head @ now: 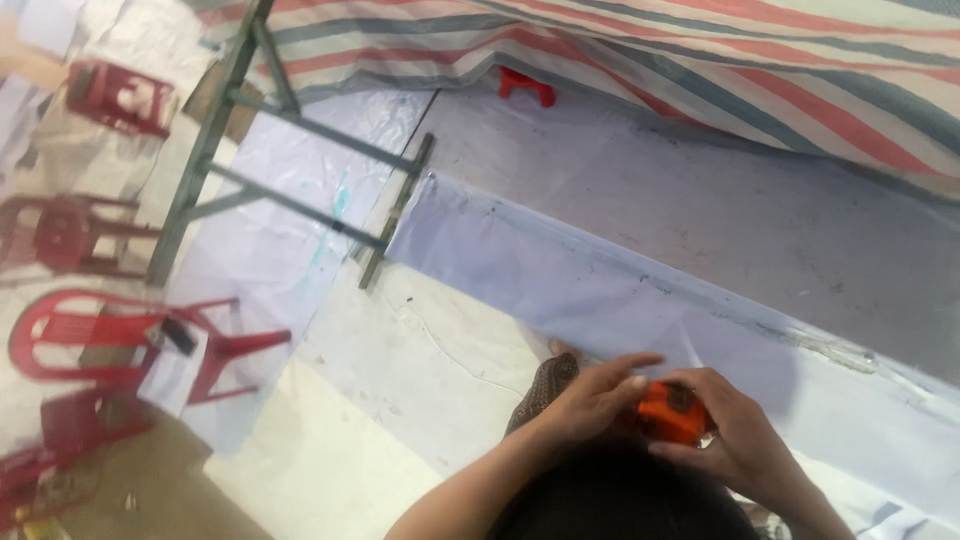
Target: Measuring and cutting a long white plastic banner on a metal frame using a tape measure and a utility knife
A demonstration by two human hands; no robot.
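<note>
Seen from the head camera, both hands meet low in the picture, just in front of the pale sheet-covered edge (pixel 600 290) that runs slantwise across the view. The left hand (pixel 590 395) comes up from a bare forearm, wrist bent, its fingers (pixel 625 362) stretched forward over the top of a small orange object (pixel 668 412), with the thumb pressed against that object's near side. The right hand (pixel 735 440) cups the same object from the other side, fingers curled round it. So both hands are clasped on it, neither one loose.

The orange object is compact and blocky, hard-looking and smooth, with a darker patch on its upper face; most of it is hidden by the fingers, so its exact kind cannot be told. It sits just below the sheet-covered edge.

The edge's covering is thin, pale lilac and slightly creased, with dark smudges along its upper fold. Beyond it lies a grey, scuffed surface (pixel 700 200), and farther off a striped tarpaulin (pixel 760 70) in red, grey and cream. Well to the left of the edge stand a green metal frame (pixel 215 130) and red plastic chairs (pixel 120 340).
</note>
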